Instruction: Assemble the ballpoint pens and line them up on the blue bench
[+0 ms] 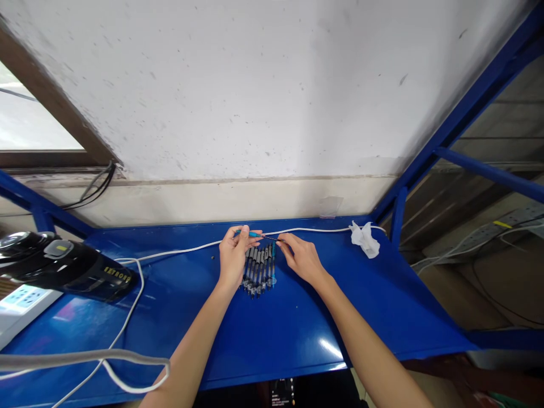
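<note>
My left hand (235, 249) is closed around a blue pen barrel (255, 234), held above the shelf. Between finger and thumb, my right hand (302, 256) pinches the end of a thin dark pen refill (271, 238). The refill's other end meets the tip of the blue barrel; whether it sits inside I cannot tell. Just below and between both hands lies a row of several pens (258, 271), mostly black and clear, side by side. One blue pen (273, 263) is at the right end of that row.
On the blue shelf (272, 328), a black bottle (85, 272) stands at the left beside a white power strip (25, 309). White cable (182, 251) runs along the back and loops at front left. Crumpled tissue (364, 239) lies right. A phone (283, 392) shows below the front edge.
</note>
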Motion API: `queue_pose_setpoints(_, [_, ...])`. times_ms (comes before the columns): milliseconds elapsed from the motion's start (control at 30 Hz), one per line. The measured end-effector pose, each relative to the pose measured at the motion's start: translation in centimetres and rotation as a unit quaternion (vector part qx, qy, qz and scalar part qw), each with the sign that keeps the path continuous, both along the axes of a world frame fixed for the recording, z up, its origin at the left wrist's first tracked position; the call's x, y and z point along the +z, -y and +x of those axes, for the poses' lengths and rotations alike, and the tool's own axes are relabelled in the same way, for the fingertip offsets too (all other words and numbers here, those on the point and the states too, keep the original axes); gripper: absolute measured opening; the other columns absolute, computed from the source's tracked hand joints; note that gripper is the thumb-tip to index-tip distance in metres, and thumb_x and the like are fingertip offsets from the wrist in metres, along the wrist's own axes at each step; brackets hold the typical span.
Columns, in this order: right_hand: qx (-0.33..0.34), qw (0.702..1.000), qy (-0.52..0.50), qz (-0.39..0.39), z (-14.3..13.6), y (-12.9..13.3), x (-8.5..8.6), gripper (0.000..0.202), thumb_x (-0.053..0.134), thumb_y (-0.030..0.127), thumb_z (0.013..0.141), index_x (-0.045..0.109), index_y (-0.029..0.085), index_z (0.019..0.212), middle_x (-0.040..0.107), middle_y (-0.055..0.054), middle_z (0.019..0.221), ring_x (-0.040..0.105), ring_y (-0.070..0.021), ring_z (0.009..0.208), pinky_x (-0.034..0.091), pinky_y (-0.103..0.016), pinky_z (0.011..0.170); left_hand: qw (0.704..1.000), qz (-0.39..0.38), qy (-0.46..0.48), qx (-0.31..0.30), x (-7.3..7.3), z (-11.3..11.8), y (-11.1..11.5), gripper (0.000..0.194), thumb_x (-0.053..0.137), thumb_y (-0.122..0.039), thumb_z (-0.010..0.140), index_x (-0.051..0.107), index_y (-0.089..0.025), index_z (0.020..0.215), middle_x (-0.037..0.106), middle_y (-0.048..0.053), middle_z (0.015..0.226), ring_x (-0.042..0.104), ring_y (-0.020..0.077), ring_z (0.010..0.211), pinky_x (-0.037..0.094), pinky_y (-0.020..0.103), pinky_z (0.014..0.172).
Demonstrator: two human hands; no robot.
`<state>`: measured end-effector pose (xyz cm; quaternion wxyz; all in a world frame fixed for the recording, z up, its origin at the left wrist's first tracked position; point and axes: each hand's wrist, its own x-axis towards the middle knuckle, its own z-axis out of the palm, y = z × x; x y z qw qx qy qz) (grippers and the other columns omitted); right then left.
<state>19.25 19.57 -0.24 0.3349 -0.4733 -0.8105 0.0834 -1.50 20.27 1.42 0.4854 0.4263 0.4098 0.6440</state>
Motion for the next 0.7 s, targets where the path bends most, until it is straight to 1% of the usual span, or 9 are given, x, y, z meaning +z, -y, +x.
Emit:
queue_pose_setpoints(167, [0.006, 1.0, -0.003, 0.001, -0.1, -0.1, -0.2, 0.022, 0.047, 0.034, 0.114, 0.065, 0.028, 0.124, 0.078, -0.007, 0.117, 0.075, -0.0241, 0.096, 0.049, -0.029, 0.074, 1.0, 0.005, -0.001, -0.003, 0.1, 0.1, 0.0, 0.036, 0.075, -0.053, 0.096, 0.062, -0.021, 0.104, 0.084, 0.013, 0.104, 0.082, 0.0248, 0.091, 0.063, 0.036, 0.082])
queue_pose_setpoints(267, [0.013, 1.0, -0.006, -0.002, -0.2, 0.1, -0.1, 0.021, 0.046, 0.033, 0.114, 0.064, 0.027, 0.123, 0.078, -0.008, 0.119, 0.075, -0.0242, 0.097, 0.049, -0.029, 0.075, 1.0, 0.012, -0.016, -0.017, 0.0, 0.3, 0.1, 0.035, 0.075, -0.052, 0.096, 0.062, -0.021, 0.104, 0.085, 0.012, 0.102, 0.082, 0.0252, 0.091, 0.063, 0.036, 0.081])
queue_pose_setpoints(367, [0.027, 0.999, -0.028, -0.024, -0.4, 0.3, -0.1, 0.019, 0.048, 0.033, 0.113, 0.058, 0.026, 0.128, 0.078, -0.007, 0.111, 0.075, -0.024, 0.092, 0.049, -0.03, 0.074, 0.998, 0.021, -0.041, -0.046, -0.1, 0.8, 0.4, 0.032, 0.075, -0.051, 0.096, 0.064, -0.022, 0.103, 0.085, 0.01, 0.1, 0.082, 0.0262, 0.094, 0.063, 0.038, 0.084])
queue_pose_setpoints(433, [0.044, 0.996, -0.065, -0.05, -0.7, 0.5, -0.1, 0.02, 0.05, 0.034, 0.112, 0.052, 0.025, 0.129, 0.078, -0.006, 0.103, 0.075, -0.0234, 0.086, 0.051, -0.031, 0.073, 0.995, 0.02, -0.066, -0.067, -0.1, 1.2, 0.7, 0.031, 0.076, -0.051, 0.094, 0.066, -0.022, 0.102, 0.084, 0.01, 0.099, 0.081, 0.0274, 0.096, 0.063, 0.039, 0.087])
queue_pose_setpoints(500, [0.059, 0.988, -0.123, -0.074, -1.1, 0.5, -0.3, 0.02, 0.052, 0.035, 0.11, 0.047, 0.025, 0.126, 0.077, -0.006, 0.102, 0.074, -0.0225, 0.083, 0.053, -0.032, 0.073, 0.993, 0.017, -0.083, -0.087, -0.1, 1.7, 1.0, 0.03, 0.079, -0.05, 0.092, 0.069, -0.022, 0.101, 0.084, 0.01, 0.1, 0.081, 0.0288, 0.099, 0.062, 0.04, 0.091])
queue_pose_setpoints(600, [0.077, 0.968, -0.218, -0.099, -1.8, 0.6, -0.6, 0.024, 0.055, 0.039, 0.108, 0.038, 0.026, 0.12, 0.075, -0.009, 0.109, 0.074, -0.0219, 0.087, 0.057, -0.034, 0.077, 0.99, 0.027, -0.08, -0.116, 0.1, 2.2, 1.6, 0.025, 0.081, -0.044, 0.091, 0.072, -0.023, 0.103, 0.084, 0.009, 0.106, 0.079, 0.0293, 0.106, 0.059, 0.042, 0.099])
queue_pose_setpoints(700, [0.088, 0.945, -0.287, -0.127, -2.5, 0.9, -1.0, 0.035, 0.056, 0.045, 0.107, 0.031, 0.029, 0.124, 0.073, -0.011, 0.117, 0.075, -0.0222, 0.096, 0.061, -0.037, 0.081, 0.987, 0.041, -0.08, -0.133, 0.3, 2.6, 2.0, 0.023, 0.081, -0.04, 0.091, 0.078, -0.023, 0.106, 0.083, 0.009, 0.111, 0.078, 0.0291, 0.107, 0.058, 0.043, 0.102])
